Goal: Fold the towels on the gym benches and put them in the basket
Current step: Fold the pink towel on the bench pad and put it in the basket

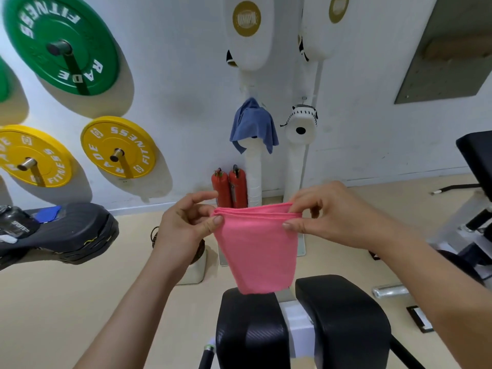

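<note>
Pink towel (257, 249), frame centre, looks light, limp, already folded several layers: left hand (186, 225) and right hand (323, 214) pinch its top corners, best hold there.

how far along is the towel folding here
Done: the pink cloth towel already shows several stacked layers along its top edge. In hand: the left hand and right hand pinch its top corners above the black padded bench. Left: a blue cloth towel hangs on a white post, and no basket is in view.
</note>
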The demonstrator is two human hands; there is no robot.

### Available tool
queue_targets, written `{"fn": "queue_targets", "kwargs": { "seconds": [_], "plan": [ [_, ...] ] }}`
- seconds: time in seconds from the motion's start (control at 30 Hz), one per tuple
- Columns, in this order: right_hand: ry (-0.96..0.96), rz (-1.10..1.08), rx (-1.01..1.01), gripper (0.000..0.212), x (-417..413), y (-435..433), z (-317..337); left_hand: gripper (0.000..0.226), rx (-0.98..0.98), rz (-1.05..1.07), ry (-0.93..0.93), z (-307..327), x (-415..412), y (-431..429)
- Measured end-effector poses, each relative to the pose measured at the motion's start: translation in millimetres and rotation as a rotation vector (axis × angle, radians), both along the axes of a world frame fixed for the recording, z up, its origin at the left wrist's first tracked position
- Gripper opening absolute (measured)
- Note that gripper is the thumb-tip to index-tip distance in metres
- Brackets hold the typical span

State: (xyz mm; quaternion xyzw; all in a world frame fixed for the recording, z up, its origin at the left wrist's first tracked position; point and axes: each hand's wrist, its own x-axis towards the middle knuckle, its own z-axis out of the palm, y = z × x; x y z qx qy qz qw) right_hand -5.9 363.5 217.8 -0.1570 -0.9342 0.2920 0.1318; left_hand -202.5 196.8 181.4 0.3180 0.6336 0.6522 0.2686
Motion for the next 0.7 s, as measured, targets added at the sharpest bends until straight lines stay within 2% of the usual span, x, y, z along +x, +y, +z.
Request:
{"fn": "queue_targets", "kwargs": {
  "seconds": [0.1,0.27,0.37,0.47,0.53,0.6,0.7],
  "plan": [
    [0.077,-0.041,-0.071,0.006,-4.8,-0.6,-9.6,0.037,-0.087,-0.055,0.077,-2.3,-4.3,-0.6],
    [0.171,-0.167,-0.144,0.02,-10.9,-1.0,-16.6,0.035,-0.092,-0.041,0.177,-2.1,-4.3,3.7],
    [0.003,-0.172,-0.063,0.03,-14.3,2.6,-15.8,0.038,-0.12,-0.099,0.291,-3.6,-7.3,5.0],
    [-0.253,-0.115,0.162,0.013,-20.8,5.4,-12.4,0.038,-0.278,-0.165,0.614,-4.4,-8.7,9.7],
    [-0.322,-0.09,0.227,0.011,-29.0,6.3,-14.1,0.033,-0.39,-0.184,0.778,-7.2,-7.7,16.5],
    [-0.341,-0.067,0.184,0.014,-36.5,6.7,-18.8,0.026,-0.444,-0.187,0.838,-11.8,-8.2,22.3],
    [-0.274,-0.079,-0.048,0.02,-49.7,15.2,-36.4,0.023,-0.488,-0.134,0.862,-23.3,-19.5,33.5]
  ]
}}
